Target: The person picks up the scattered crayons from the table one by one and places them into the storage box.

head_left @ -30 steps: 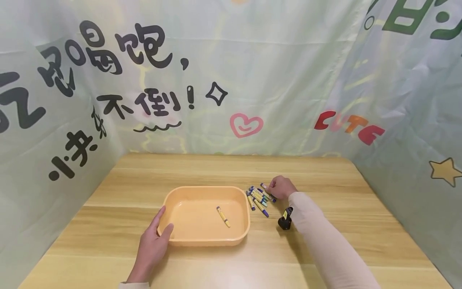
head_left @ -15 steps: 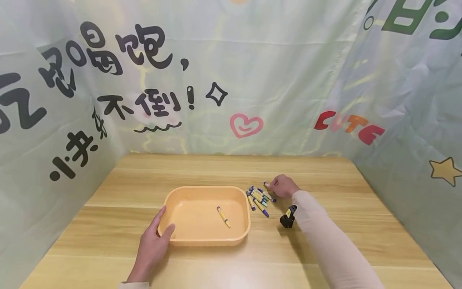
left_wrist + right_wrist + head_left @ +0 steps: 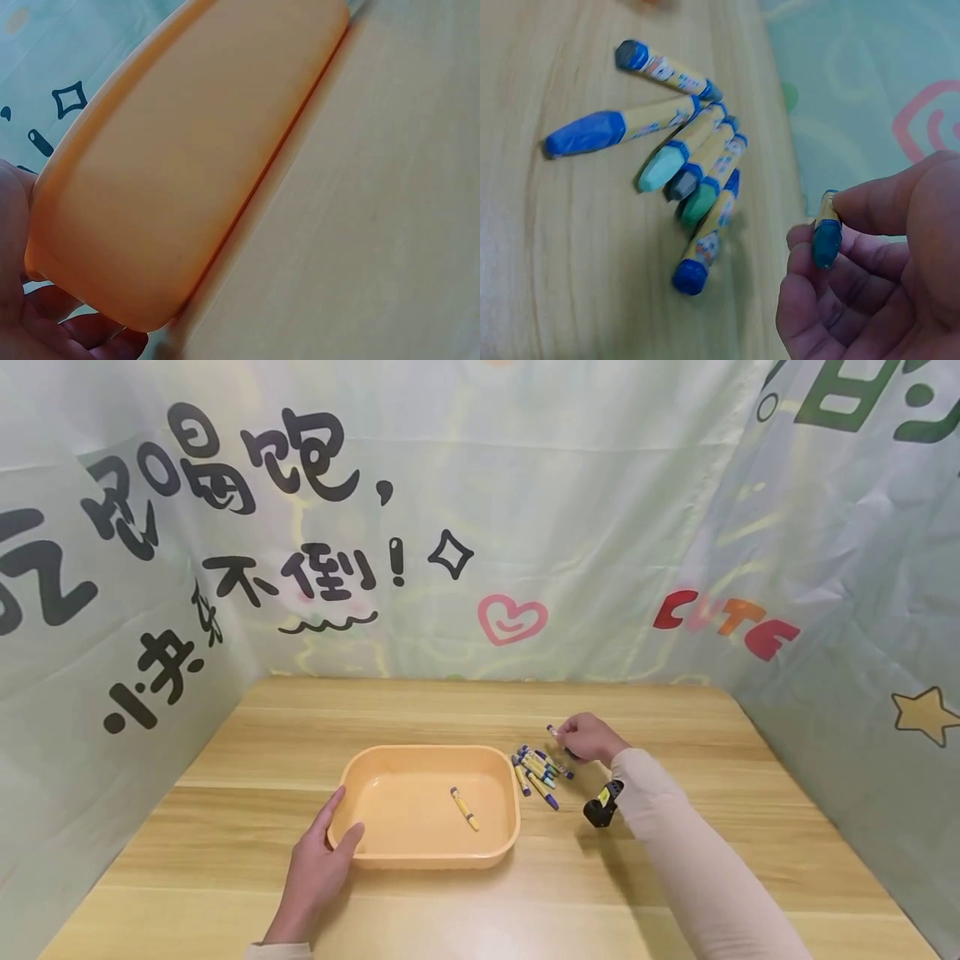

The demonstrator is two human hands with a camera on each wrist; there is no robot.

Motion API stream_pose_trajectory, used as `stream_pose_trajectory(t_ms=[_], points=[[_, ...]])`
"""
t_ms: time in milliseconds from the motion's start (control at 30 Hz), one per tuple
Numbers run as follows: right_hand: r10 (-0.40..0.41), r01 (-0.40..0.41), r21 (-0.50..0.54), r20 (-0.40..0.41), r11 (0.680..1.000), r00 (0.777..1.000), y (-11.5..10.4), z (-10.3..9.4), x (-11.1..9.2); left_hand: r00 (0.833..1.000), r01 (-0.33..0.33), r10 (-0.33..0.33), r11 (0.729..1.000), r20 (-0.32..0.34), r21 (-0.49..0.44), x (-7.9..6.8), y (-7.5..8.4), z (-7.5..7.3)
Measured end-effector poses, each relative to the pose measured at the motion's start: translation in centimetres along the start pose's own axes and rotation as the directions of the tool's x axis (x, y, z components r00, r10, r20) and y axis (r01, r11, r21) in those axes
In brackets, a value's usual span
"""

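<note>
The right hand [image 3: 592, 739] pinches one crayon [image 3: 826, 232] near the pile of crayons [image 3: 536, 766] – its thin, smooth body might slip and roll away – while the left hand [image 3: 318, 864] holds the tray [image 3: 427, 862] by its side.

Smooth plastic tray [image 3: 408, 827] with a soft gloss; beneath the tray, smooth wood-grain table [image 3: 187, 860] with low sheen; right of the tray, waxy, matt-tipped crayons [image 3: 534, 768] in smooth paper wrappers [image 3: 660, 116] and matt cloth sleeve [image 3: 701, 852]; behind the tray, creased, faintly shiny cloth hanging [image 3: 585, 527].
</note>
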State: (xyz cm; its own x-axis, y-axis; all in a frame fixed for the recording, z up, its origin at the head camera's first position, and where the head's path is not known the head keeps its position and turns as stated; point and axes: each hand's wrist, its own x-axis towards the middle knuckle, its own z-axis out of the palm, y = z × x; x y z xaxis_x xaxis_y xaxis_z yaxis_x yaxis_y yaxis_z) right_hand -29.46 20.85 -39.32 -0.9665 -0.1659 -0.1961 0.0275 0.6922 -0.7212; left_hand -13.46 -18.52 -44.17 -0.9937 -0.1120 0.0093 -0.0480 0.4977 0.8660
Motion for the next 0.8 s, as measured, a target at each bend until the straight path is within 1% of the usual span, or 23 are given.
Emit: stream_pose_trajectory(t_ms=[167,267,333,433,567,800], points=[[-0.001,0.001,0.004,0.017,1.0,1.0,-0.8,0.1,-0.2,1.0,-0.006,0.006,1.0,-0.001,0.01,-0.1,0.0,0.0],[-0.014,0.014,0.005,0.027,1.0,1.0,-1.3,0.1,-0.3,1.0,-0.012,0.012,1.0,-0.012,0.016,-0.1,-0.1,0.1],[-0.022,0.021,0.014,0.034,1.0,0.999,-1.7,0.1,-0.4,0.999,-0.027,0.028,0.999,-0.024,0.023,-0.1,-0.1,0.1],[-0.038,0.037,0.025,0.043,0.999,0.998,-2.2,0.2,-0.5,0.999,-0.03,0.03,0.999,-0.018,0.014,-0.1,-0.2,0.1],[-0.051,0.049,0.032,0.058,0.998,0.997,-2.9,0.3,-0.5,1.0,-0.014,0.014,1.0,0.003,-0.002,0.0,-0.2,0.0],[-0.072,0.07,0.03,0.063,0.997,0.995,-3.9,0.8,-0.7,1.0,-0.004,0.004,1.0,0.0,0.024,-0.1,-0.2,-0.1]])
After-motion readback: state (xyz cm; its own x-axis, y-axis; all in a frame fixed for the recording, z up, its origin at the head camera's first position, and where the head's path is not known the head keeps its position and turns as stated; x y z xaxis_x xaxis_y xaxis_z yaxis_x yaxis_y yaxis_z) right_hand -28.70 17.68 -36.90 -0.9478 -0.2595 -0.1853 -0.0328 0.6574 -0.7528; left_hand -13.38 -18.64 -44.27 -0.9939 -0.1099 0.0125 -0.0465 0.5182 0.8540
